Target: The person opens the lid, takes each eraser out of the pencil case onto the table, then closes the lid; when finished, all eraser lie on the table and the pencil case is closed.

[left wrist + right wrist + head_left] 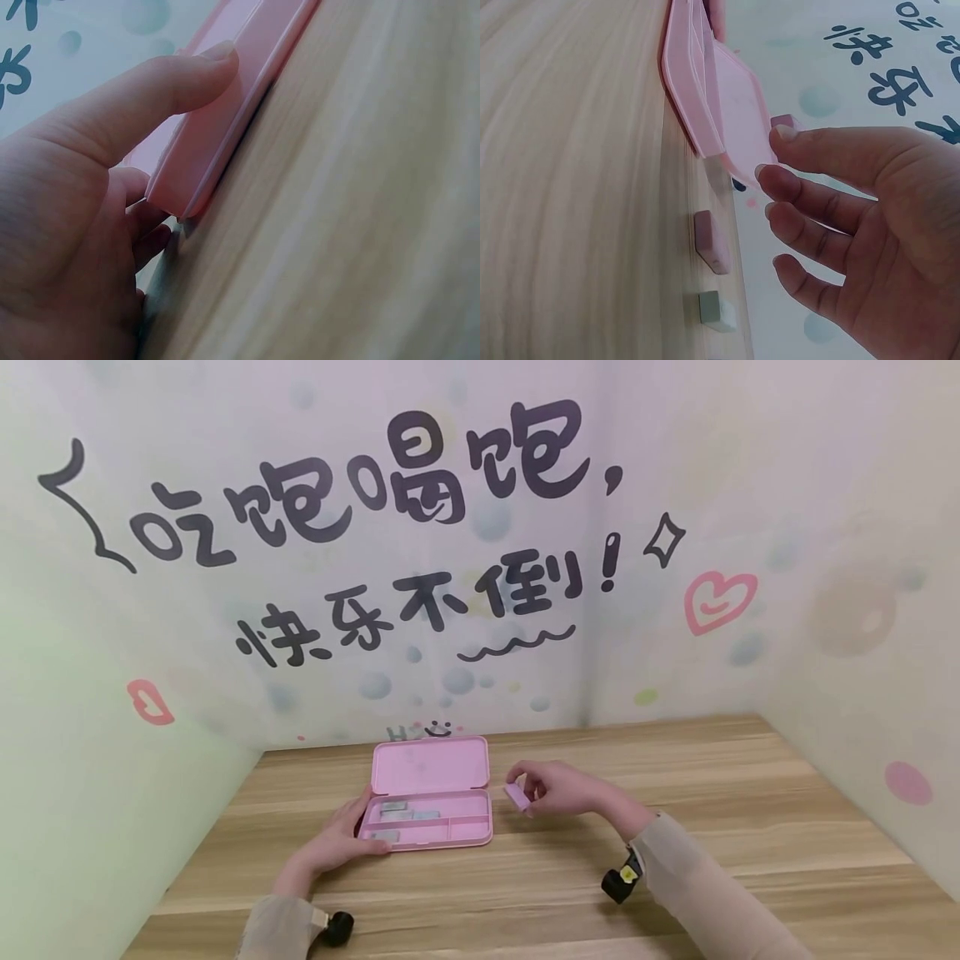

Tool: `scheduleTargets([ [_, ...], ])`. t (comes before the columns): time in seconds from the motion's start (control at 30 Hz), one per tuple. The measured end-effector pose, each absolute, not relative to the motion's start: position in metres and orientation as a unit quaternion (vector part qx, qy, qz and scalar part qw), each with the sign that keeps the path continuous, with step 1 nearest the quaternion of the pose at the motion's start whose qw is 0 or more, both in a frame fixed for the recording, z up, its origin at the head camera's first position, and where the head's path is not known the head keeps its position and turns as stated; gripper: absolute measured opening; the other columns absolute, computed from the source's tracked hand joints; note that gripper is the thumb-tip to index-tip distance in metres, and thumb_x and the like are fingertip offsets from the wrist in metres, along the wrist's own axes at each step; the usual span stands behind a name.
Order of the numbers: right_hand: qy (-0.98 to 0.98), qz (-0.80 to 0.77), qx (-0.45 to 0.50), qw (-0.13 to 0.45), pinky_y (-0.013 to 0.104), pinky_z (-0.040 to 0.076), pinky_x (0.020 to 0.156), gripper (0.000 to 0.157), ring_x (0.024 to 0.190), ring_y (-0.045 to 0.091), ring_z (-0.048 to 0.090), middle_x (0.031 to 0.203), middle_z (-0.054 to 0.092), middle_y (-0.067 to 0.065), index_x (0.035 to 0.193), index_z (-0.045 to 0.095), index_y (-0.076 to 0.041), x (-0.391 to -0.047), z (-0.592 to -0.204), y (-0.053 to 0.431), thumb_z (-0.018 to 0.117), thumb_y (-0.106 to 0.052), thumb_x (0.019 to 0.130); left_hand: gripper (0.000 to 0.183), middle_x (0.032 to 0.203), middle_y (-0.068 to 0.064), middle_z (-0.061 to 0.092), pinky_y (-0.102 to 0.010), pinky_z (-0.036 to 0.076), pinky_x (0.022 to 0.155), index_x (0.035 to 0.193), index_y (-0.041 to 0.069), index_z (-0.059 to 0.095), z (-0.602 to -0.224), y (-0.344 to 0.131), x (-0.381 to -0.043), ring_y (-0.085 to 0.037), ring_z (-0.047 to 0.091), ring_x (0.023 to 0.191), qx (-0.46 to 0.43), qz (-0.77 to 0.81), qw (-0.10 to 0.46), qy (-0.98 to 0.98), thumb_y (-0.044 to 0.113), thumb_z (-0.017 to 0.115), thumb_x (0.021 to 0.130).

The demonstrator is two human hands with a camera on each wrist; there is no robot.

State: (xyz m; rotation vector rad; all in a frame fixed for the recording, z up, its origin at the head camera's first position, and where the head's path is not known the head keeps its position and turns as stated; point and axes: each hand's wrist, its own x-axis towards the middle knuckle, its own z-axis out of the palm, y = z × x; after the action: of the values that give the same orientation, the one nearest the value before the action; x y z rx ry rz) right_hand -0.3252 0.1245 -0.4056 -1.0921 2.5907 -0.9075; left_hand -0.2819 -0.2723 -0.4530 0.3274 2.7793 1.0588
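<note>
An open pink pencil case (470, 832) lies on the table with its lid (430, 765) folded back toward the wall. My left hand (336, 837) grips its left end; in the left wrist view the thumb lies along the front side and the fingers reach around the end. Several pale grey-green blocks (386, 836) lie in the case's left part, in the back and front compartments. To the right of the case, my right hand (558, 789) pinches a small pink block (517, 796) between thumb and fingers. That pink block (784, 121) is partly hidden by the thumb in the right wrist view.
Another pink block (711, 241) and a pale green block (717, 311) stand on the wooden table (555, 893), below the right hand in the right wrist view. A printed wall (525, 693) rises behind the table, with side walls at left and right.
</note>
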Motion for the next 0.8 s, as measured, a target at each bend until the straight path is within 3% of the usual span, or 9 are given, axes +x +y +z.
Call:
scheduleTargets([
  [0.53,0.878,-0.326,-0.341,0.085,0.030,0.047,0.065,0.041,0.075,0.015,0.054,0.087,0.060,-0.004,0.119,0.057,-0.014,-0.325,-0.411,0.161,0.074,-0.006,0.083,0.112,0.155,-0.028,0.016,-0.066,0.015,0.107,0.155,0.003,0.009,-0.452,-0.272,-0.281,-0.049,0.014,0.140,0.110,0.350,0.074,0.927,0.042,0.080,0.077],
  [0.8,0.876,-0.348,-0.327,0.076,0.031,0.048,0.071,0.041,0.079,0.016,0.056,0.089,0.061,0.001,0.118,0.056,-0.010,-0.329,-0.418,0.187,0.074,-0.005,0.082,0.112,0.155,-0.030,0.015,-0.066,0.014,0.107,0.155,0.003,0.010,-0.454,-0.272,-0.281,-0.050,0.014,0.139,0.105,0.349,0.076,0.928,0.042,0.080,0.076],
])
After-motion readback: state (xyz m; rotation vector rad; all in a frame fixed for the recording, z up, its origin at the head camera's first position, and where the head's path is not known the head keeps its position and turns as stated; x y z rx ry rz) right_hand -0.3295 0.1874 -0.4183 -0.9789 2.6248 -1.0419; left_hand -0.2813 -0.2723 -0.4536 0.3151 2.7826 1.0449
